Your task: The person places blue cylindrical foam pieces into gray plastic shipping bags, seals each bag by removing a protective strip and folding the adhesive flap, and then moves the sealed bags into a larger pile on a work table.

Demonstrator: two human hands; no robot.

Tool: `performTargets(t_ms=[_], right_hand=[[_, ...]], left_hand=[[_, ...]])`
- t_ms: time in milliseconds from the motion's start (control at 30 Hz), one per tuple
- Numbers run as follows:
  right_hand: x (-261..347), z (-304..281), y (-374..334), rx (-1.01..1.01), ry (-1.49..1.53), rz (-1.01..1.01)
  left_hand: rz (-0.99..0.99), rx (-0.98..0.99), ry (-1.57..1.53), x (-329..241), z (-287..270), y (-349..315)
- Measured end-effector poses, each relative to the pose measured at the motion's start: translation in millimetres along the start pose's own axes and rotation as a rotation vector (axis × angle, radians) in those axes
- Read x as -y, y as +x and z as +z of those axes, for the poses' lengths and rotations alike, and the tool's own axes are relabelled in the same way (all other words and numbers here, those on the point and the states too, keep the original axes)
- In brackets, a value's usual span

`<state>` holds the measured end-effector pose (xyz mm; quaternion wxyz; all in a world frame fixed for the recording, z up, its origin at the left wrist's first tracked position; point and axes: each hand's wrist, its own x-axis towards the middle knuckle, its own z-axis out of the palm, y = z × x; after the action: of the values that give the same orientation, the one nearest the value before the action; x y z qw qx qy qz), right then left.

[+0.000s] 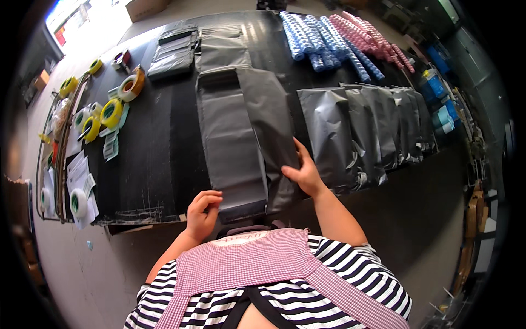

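A long grey plastic mailing bag lies on the black table in front of me, with a loose right-hand layer folded partly over it. My right hand grips the right edge of that layer, thumb on top and fingers along its side. At the bag's lower left edge is my left hand, its fingers curled in. Whether those fingertips pinch the bag's edge is hidden. More grey bags lie flat beyond it, and a stack of folded dark bags sits to their left.
Several filled grey bags stand in a row at the right. Blue patterned rolls and pink patterned rolls lie at the far right. Tape rolls and labels sit along the left edge of the black table.
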<state>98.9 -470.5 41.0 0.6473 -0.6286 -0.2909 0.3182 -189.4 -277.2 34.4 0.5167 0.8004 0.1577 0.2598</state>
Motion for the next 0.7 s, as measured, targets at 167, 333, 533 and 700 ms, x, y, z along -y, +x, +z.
performTargets(t_ms=[167,333,533,700], right_hand=[[26,-65,-45,-0.347,-1.246,0.154],[37,-89,-30,-0.277,-1.457,0.545],[80,-88,101,-0.255,-1.279,-0.066],[44,-160,336,-0.354,-1.225,-0.23]], left_hand=[[-0.024,0.149,0.176,8,3,14],[0.127,0.278,0.324,19,26,50],[0.159,0.251,0.476,34,42,67],[0.167,0.278,0.532,37,52,74]])
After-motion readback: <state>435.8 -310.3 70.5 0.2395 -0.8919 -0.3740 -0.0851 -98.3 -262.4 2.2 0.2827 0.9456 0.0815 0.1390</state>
